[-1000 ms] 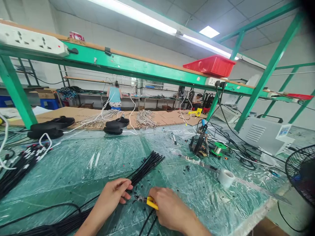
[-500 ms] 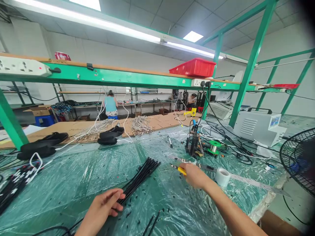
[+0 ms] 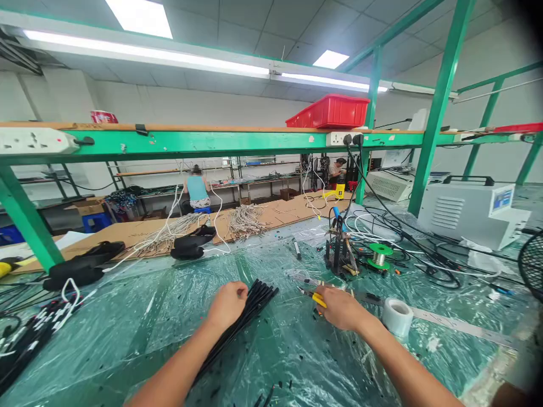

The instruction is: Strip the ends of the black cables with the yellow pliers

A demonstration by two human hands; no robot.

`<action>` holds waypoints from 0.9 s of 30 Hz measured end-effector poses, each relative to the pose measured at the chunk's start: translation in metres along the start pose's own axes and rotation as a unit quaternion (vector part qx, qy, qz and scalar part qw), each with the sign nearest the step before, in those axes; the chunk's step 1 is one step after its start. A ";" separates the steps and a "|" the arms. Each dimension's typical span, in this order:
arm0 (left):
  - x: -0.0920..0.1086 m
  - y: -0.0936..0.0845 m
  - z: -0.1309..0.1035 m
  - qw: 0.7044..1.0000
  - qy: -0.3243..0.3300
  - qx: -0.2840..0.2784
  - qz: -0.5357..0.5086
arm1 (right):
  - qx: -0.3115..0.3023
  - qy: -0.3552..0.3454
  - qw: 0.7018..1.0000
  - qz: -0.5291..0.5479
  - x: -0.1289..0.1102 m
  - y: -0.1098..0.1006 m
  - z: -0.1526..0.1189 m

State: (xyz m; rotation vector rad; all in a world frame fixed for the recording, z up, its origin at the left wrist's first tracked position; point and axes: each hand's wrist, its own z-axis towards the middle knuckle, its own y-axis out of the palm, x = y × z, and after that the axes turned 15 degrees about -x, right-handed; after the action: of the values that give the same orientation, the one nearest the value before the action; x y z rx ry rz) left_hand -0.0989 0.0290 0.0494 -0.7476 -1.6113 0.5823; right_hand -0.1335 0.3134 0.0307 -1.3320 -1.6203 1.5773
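Observation:
A bundle of black cables [image 3: 250, 311] lies on the green, plastic-covered table [image 3: 156, 322], with its cut ends pointing away from me. My left hand [image 3: 229, 305] is over the left side of the bundle near those ends. Its fingers are curled, and whatever they may hold is hidden. To the right, my right hand [image 3: 339, 307] is closed around yellow-handled pliers [image 3: 319, 299], whose tips point left toward the bundle. A long metal ruler [image 3: 462, 326] and a roll of clear film [image 3: 397, 317] lie to the right of that hand.
A soldering stand [image 3: 339, 254] and a green solder spool [image 3: 380, 256] stand behind my right hand. More black cables [image 3: 29, 345] lie at far left. Grey machine [image 3: 470, 212] and fan [image 3: 532, 263] are at right. Two people sit in the background.
My left hand has moved forward along the bundle to near its far ends, and its fingers have curled. My right hand still holds the pliers. The camera view has shifted slightly.

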 end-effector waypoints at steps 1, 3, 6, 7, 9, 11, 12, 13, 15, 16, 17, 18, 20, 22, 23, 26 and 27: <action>0.004 0.006 0.011 1.000 -0.004 0.003 0.025 | 0.022 -0.008 0.999 0.021 0.000 0.002 0.001; 0.009 0.018 0.029 0.997 -0.014 0.005 0.073 | 0.070 -0.024 0.995 0.072 0.000 0.007 0.004; 0.011 0.031 0.044 0.992 -0.028 -0.002 0.123 | 0.130 -0.046 0.979 0.151 0.003 0.012 0.006; 0.010 0.032 0.046 0.991 -0.032 -0.005 0.131 | 0.145 -0.053 0.972 0.175 0.005 0.013 0.007; 0.011 0.031 0.049 0.991 -0.035 -0.012 0.132 | 0.166 -0.063 0.960 0.214 0.009 0.014 0.008; 0.012 0.025 0.049 0.993 -0.031 -0.014 0.115 | 0.179 -0.071 0.950 0.246 0.012 0.014 0.008; 0.014 0.021 0.048 0.995 -0.026 -0.010 0.100 | 0.183 -0.076 0.945 0.259 0.013 0.014 0.007; 0.015 0.016 0.047 0.997 -0.020 -0.004 0.081 | 0.186 -0.081 0.941 0.271 0.013 0.014 0.006; 0.019 0.005 0.044 0.999 -0.009 0.012 0.029 | 0.190 -0.097 0.932 0.292 0.012 0.013 0.004; 0.021 -0.002 0.042 1.000 -0.004 0.017 -0.002 | 0.190 -0.106 0.928 0.303 0.011 0.011 0.003; 0.022 -0.009 0.039 0.999 0.002 0.020 -0.036 | 0.188 -0.114 0.923 0.315 0.009 0.009 0.002; 0.023 -0.018 0.034 0.997 0.013 0.023 -0.069 | 0.185 -0.121 0.918 0.330 0.006 0.006 0.001; 0.024 -0.037 0.021 0.991 0.044 0.034 -0.125 | 0.171 -0.123 0.905 0.370 -0.002 -0.003 0.001; 0.025 -0.055 0.002 0.980 0.086 0.051 -0.171 | 0.141 -0.119 0.890 0.417 -0.015 -0.011 0.003; 0.025 -0.063 -0.010 0.974 0.103 0.059 -0.192 | 0.121 -0.121 0.883 0.438 -0.024 -0.015 0.003; 0.024 -0.075 -0.045 0.957 0.132 0.068 -0.249 | 0.056 -0.165 0.867 0.467 -0.057 -0.024 0.000; 0.023 -0.075 -0.056 0.952 0.136 0.066 -0.265 | 0.039 -0.186 0.864 0.466 -0.070 -0.027 -0.003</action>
State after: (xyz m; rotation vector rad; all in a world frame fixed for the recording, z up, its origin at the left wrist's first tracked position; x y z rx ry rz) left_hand -0.0574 -0.0060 0.1289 -0.2563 -1.4173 0.1825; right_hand -0.1111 0.2574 0.0753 -2.0195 -1.0800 2.5471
